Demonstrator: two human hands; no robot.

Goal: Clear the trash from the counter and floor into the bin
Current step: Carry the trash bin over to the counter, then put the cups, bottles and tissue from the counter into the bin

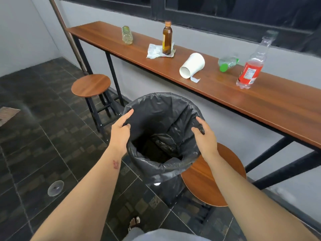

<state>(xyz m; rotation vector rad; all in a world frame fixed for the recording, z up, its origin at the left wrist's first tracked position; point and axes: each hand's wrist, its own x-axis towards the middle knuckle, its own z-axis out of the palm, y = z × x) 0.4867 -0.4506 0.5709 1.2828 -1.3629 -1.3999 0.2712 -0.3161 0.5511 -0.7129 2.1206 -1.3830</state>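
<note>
A bin lined with a black bag (163, 169) stands in front of me. My left hand (120, 131) grips its left rim and my right hand (205, 136) grips its right rim. On the wooden counter (260, 100) lie a crushed clear bottle (127, 35), a brown glass bottle (167, 39) standing on crumpled paper (154, 51), a tipped white paper cup (192, 65) with a paper scrap (195, 79), a crushed green-capped bottle (227, 63) and a clear bottle with a red label (251, 66). A clear plastic lid (55, 188) lies on the tiled floor.
One round wooden stool (90, 85) stands under the counter at the left, another (208, 180) right behind the bin. A brown box corner (7, 114) shows at the left edge. My foot (134, 221) is on the dark floor tiles.
</note>
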